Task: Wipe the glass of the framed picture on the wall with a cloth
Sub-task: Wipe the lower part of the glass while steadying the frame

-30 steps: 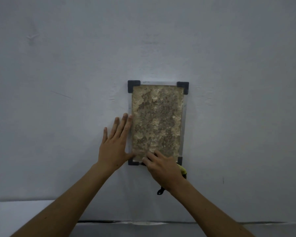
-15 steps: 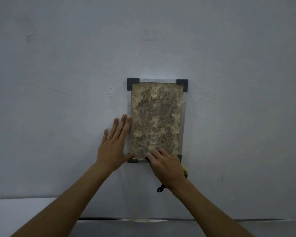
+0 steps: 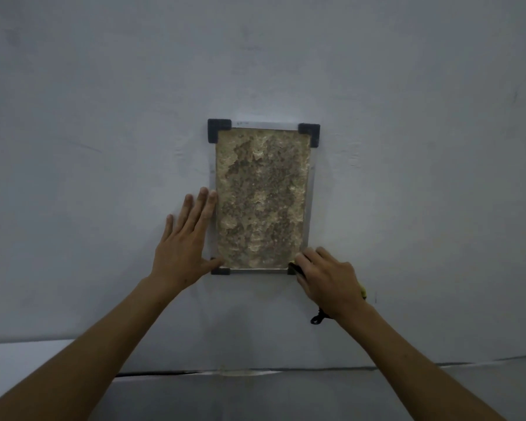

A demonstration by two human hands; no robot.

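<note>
Nearest: two bare forearms reach up from the lower edge toward the wall (image 3: 104,117). Below them a pale ledge (image 3: 28,360) runs along the wall foot; a dark seam crosses it.

Left hand (image 3: 182,250): flat, fingers straight, spread on the wall just beside the left edge of the framed picture (image 3: 260,196), thumb touching the lower left corner. Judged to be steadying the frame.

Right hand (image 3: 328,281): fingers curled over a cloth (image 3: 295,267), pressing it at the lower right corner of the glass. Cloth mostly hidden; only yellow slivers at the fingertips and behind the wrist. A small dark loop (image 3: 316,319) hangs below the wrist.

Step in hand: wiping, at the bottom edge of the glass. How much is already wiped cannot be judged.

Next move calls for: sweep up or across the pane with even pressure, the left hand bracing.

Picture hangs upright, mottled brown and tan, dark corner pieces (image 3: 219,129). In the way: raised corners could snag the cloth. Nothing else on the wall near it.
</note>
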